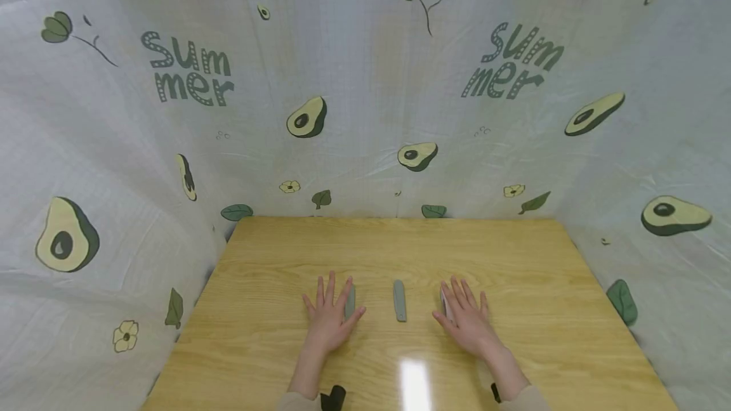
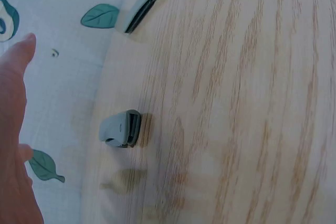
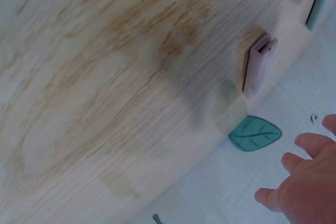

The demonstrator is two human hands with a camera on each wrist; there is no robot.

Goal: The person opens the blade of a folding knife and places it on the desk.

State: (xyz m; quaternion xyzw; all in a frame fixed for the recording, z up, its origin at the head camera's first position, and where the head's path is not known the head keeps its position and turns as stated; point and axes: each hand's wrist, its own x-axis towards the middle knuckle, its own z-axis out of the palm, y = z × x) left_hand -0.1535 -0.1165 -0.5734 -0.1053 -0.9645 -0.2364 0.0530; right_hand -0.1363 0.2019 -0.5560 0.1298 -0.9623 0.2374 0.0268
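Wood-grained desk (image 1: 400, 246) holds, from left to right, a grey slotted bar (image 1: 351, 300) partly hidden by the outspread left hand (image 1: 329, 325), a second grey bar (image 1: 400, 301), and a pink bar (image 3: 257, 69) partly behind the outspread right hand (image 1: 468, 325).

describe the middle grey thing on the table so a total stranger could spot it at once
On the wooden table, look between the left hand and the right hand. The slim grey object lies there, pointing lengthwise away from the person. Seen from the head camera, it is fully uncovered, whereas hands partly hide its grey neighbour and pinkish neighbour.
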